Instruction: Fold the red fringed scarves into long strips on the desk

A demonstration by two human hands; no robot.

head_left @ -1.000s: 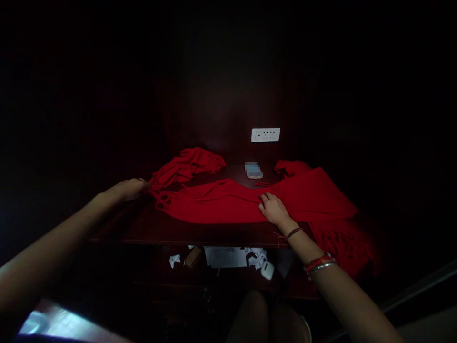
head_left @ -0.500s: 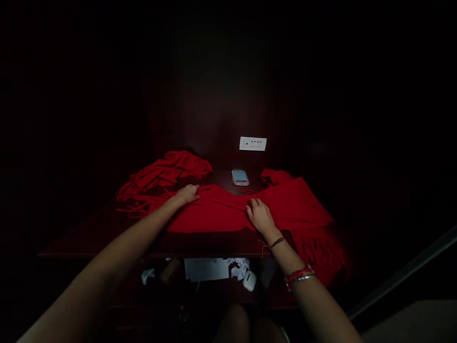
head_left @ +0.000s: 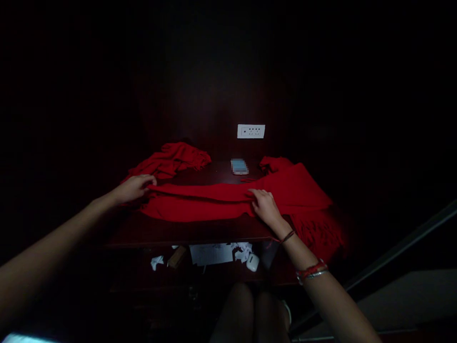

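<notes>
A red fringed scarf (head_left: 200,205) lies stretched across the dark desk, with a lengthwise fold along it. At its left end, my left hand (head_left: 134,187) pinches the cloth's edge between thumb and fingers. My right hand (head_left: 265,205) is on the scarf right of the middle, its fingers curled at the folded edge; whether cloth is between them I cannot make out for sure, but they press together on it. The wider right part of the scarf spreads beyond that hand, and its fringe (head_left: 317,233) hangs at the desk's front. Another red fringed cloth (head_left: 174,159) lies bunched at the back left.
A phone (head_left: 239,166) with a lit screen lies at the back of the desk (head_left: 214,176), below a white wall socket (head_left: 251,131). On the shelf beneath are crumpled paper (head_left: 157,262), a brown block (head_left: 177,257), a sheet (head_left: 211,254) and a white earphone case (head_left: 253,262).
My left hand has moved left to the scarf's end, drawing the upper layer straight. My right hand stays near the same spot on the cloth. The view has tilted down slightly.
</notes>
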